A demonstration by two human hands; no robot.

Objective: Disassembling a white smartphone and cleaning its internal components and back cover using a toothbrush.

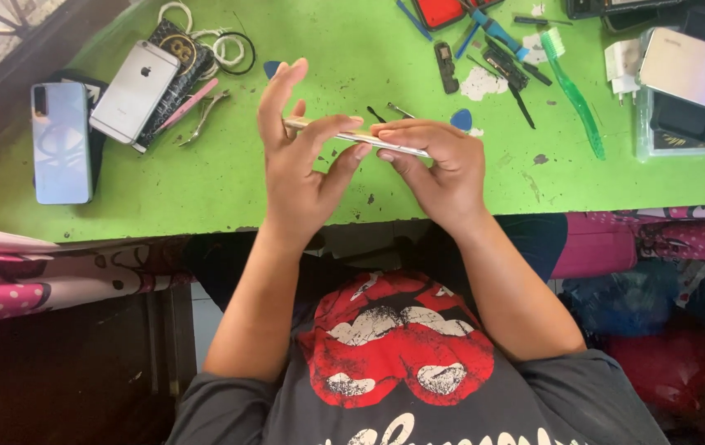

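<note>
Left hand and right hand — both pinching a thin phone edge-on above the green table — blue pick just beyond.

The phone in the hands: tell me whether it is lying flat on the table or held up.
Held up. The phone is seen edge-on, pinched between the left hand and right hand, above the green table.

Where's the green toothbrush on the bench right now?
In the head view, the green toothbrush lies at the upper right of the green table, between the scattered black tools and the clear-cased phone.
</note>
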